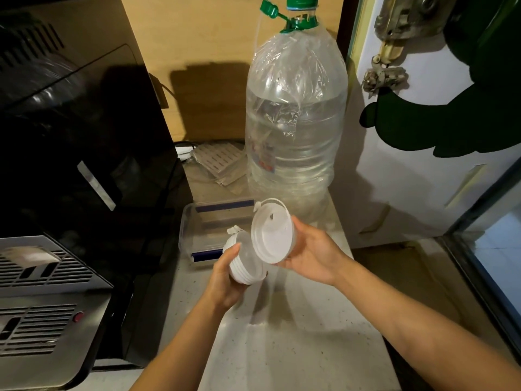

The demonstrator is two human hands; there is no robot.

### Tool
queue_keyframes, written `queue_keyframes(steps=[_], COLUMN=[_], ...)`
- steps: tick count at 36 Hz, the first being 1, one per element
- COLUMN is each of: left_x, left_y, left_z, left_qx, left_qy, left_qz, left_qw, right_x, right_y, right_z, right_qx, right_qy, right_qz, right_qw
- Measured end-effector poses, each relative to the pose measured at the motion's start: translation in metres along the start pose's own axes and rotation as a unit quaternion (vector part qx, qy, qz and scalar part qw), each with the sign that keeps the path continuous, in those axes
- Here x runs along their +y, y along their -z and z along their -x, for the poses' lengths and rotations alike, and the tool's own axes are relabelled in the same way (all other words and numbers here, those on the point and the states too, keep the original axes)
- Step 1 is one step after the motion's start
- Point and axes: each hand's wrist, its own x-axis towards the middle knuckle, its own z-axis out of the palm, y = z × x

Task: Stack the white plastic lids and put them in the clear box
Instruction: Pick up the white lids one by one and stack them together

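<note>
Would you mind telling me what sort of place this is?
Probably a small drinks or kitchen prep corner: a big water bottle, a dark machine beside the worktop, and cup lids in hand.

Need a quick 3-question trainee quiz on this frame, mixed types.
1. True or false: the clear box already holds lids.
2. Which hand holds the stack of lids? A) left B) right
3. Fill in: the single lid is in the ____ hand.

Key: 1. False, none show inside it. 2. A, the left hand. 3. Right; the right hand holds it tilted beside the stack, in front of the water bottle.
</note>
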Motion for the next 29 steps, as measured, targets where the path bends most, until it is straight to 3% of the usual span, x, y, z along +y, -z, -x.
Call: queue_keyframes(steps=[5,15,23,29], left_x=[-0.001,-0.007,-0.004,0.0], left_y=[0.0,0.002,-0.002,-0.005], left_z=[0.001,0.001,0.002,-0.001], left_qx=[-0.034,-0.061,-0.081,-0.093], left_qy=[-0.02,-0.037,-0.039,-0.047], left_qz=[0.014,0.034,0.036,0.058], left_qw=[0.999,0.997,0.995,0.993], right_x=[0.006,0.009,0.014,0.017], right_y=[-0.004,-0.014,-0.017,-0.021], right_z=[-0.003,-0.005,-0.008,-0.009], right_qx=[-0.022,0.005,0.09,0.181], right_qy=[-0.037,-0.037,0.012,0.061], right_qz=[-0.071,-0.048,0.035,0.214], right_qw=[0.997,0.998,0.995,0.958])
